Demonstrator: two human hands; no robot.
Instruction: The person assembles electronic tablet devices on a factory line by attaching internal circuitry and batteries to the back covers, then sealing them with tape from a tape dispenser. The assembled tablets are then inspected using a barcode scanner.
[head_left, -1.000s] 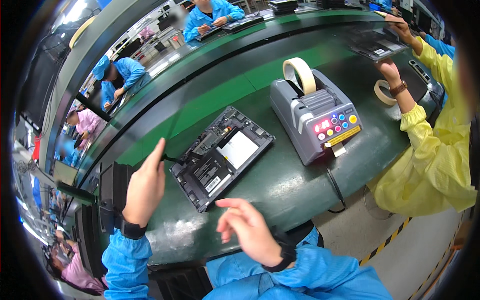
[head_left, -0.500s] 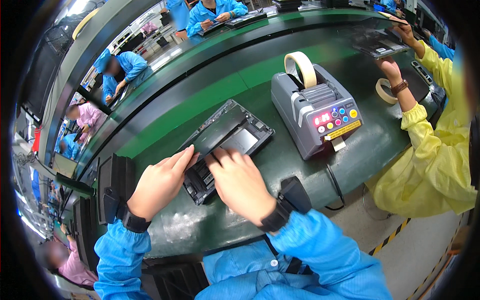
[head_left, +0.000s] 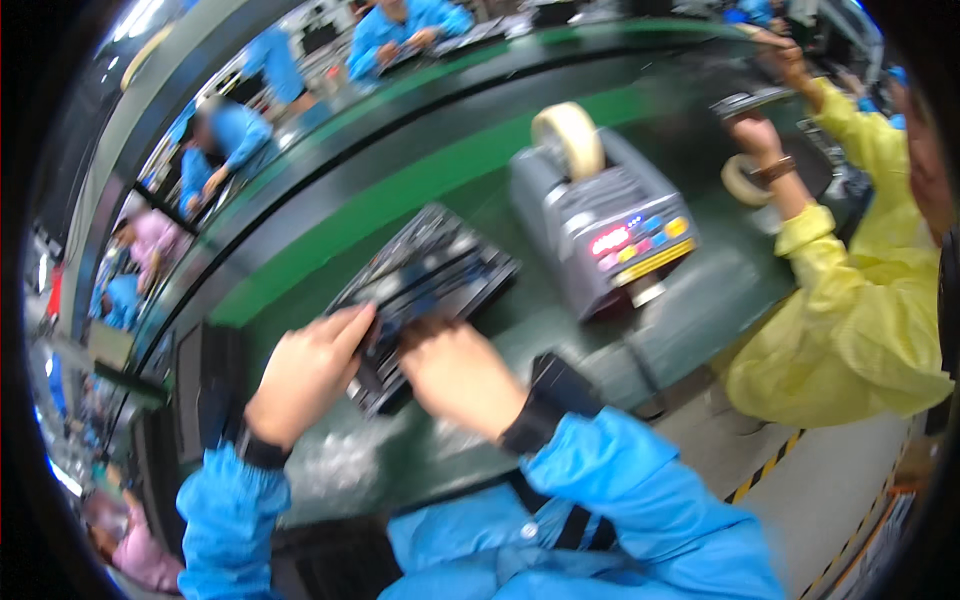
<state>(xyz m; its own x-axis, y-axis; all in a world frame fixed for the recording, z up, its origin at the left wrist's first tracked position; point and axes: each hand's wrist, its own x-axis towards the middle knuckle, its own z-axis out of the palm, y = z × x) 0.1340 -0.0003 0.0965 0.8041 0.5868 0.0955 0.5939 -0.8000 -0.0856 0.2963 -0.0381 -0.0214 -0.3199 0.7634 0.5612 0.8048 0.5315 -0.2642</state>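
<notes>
fingers of left hand (head_left: 305, 380) and right hand (head_left: 460, 375) grip the dark flat device (head_left: 425, 290) at its near edge.

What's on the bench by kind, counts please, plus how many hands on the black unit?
Black electronic unit: 1
Grey tape dispenser: 1
Tape rolls: 2, one on the dispenser, one at a co-worker's wrist
Hands on the unit: 2, left hand and right hand
Total things: 4
</notes>
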